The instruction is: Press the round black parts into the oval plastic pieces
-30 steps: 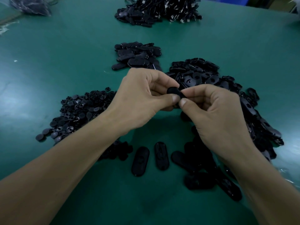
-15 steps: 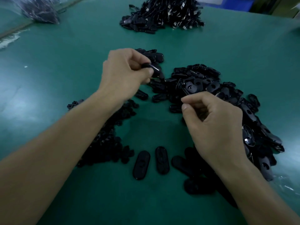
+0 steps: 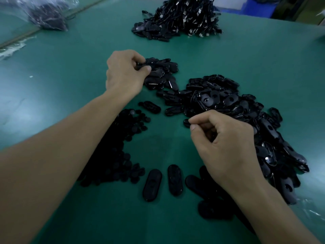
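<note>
Ovals of black plastic, long with rounded ends, lie nearest: two loose ovals (image 3: 152, 184) side by side on the green mat (image 3: 61, 71), nearer than the right hand's fingertips, and a third half hidden under that wrist. Left of them, under the left forearm, spreads one heap of round black parts (image 3: 123, 147), small flat discs too many to count.

The right hand (image 3: 226, 148) hovers with fingers curled, thumb tip meeting forefinger tip (image 3: 190, 121). Just beyond those fingertips rises one large heap of oval pieces (image 3: 219, 99), glossy, some showing a round hole. Two single ovals lie at its left edge.

Farther off, the left hand (image 3: 124, 73) pinches one oval piece (image 3: 141, 64) between thumb and curled fingers, touching a small heap (image 3: 161, 74) to their right. Well beyond lie a tangled black pile (image 3: 179, 20) and a plastic bag (image 3: 47, 16).
</note>
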